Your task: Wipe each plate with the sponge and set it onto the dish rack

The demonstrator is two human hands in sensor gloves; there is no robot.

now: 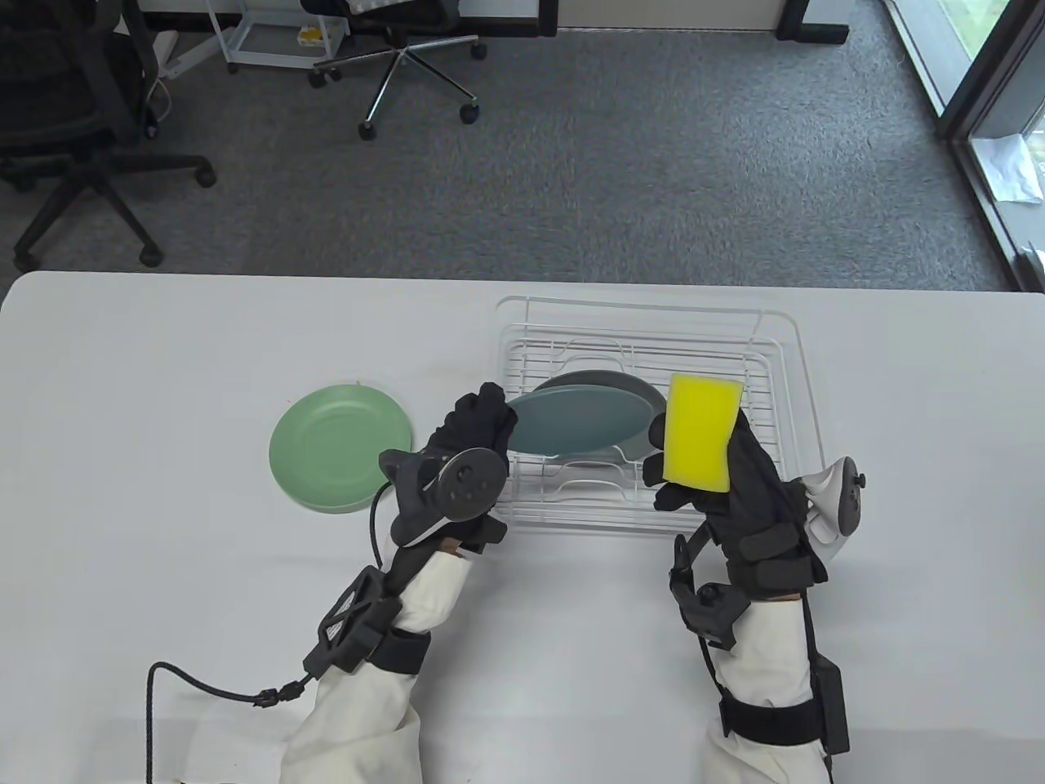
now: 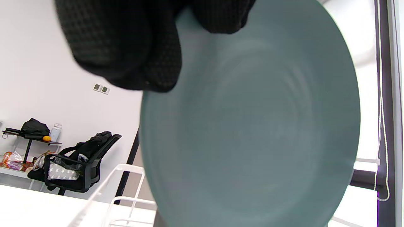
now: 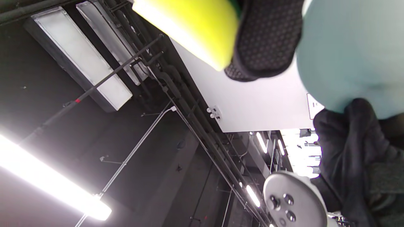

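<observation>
My left hand [image 1: 483, 420] grips the left rim of a teal plate [image 1: 575, 420], held tilted over the white wire dish rack [image 1: 784, 392]. The left wrist view is filled by the teal plate [image 2: 252, 126], with my gloved fingers [image 2: 126, 47] curled over its edge. My right hand [image 1: 739, 465] holds a yellow sponge [image 1: 700, 433] upright just right of the plate, over the rack. In the right wrist view the sponge [image 3: 189, 28] sits beside a fingertip [image 3: 265, 41], near the plate [image 3: 353, 53]. A dark grey plate [image 1: 620, 380] stands in the rack behind. A green plate [image 1: 339, 447] lies flat on the table, left of the rack.
A black cable [image 1: 212, 690] trails from the left wrist across the table's near left. Beyond the far table edge are carpet and office chairs [image 1: 408, 57]. The white table [image 1: 163, 351] extends left of the green plate.
</observation>
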